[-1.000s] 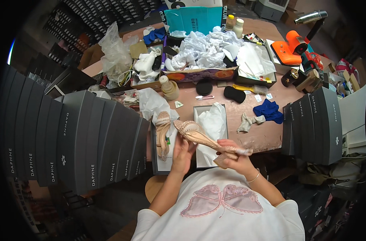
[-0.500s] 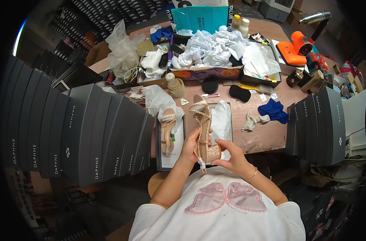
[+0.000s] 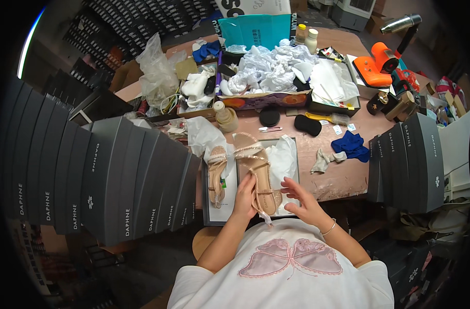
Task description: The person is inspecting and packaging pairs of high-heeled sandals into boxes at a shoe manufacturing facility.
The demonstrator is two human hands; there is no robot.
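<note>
My left hand [image 3: 245, 196] is closed around the side of a rose-gold heeled sandal [image 3: 262, 177], its toe pointing away from me and its insole facing up. Thin glittery straps cross its front, and a clear wrap hangs at the heel end. Just right of the heel, my right hand [image 3: 303, 205] is open with its fingers apart. The matching sandal [image 3: 216, 177] lies to the left in an open shoe box [image 3: 222, 212]. White tissue paper [image 3: 282, 159] lies in the box part beneath the held sandal.
Stacks of dark grey shoe boxes flank me, at the left [image 3: 114, 180] and right [image 3: 418, 162]. Across the table stand a carton of crumpled white paper [image 3: 268, 69], a cream bottle [image 3: 225, 117], a black sponge [image 3: 307, 125], a blue cloth [image 3: 351, 146] and an orange tool [image 3: 371, 71].
The held sandal has turned from side-on to insole up. My right hand has come off its heel and opened, while my left hand keeps its hold.
</note>
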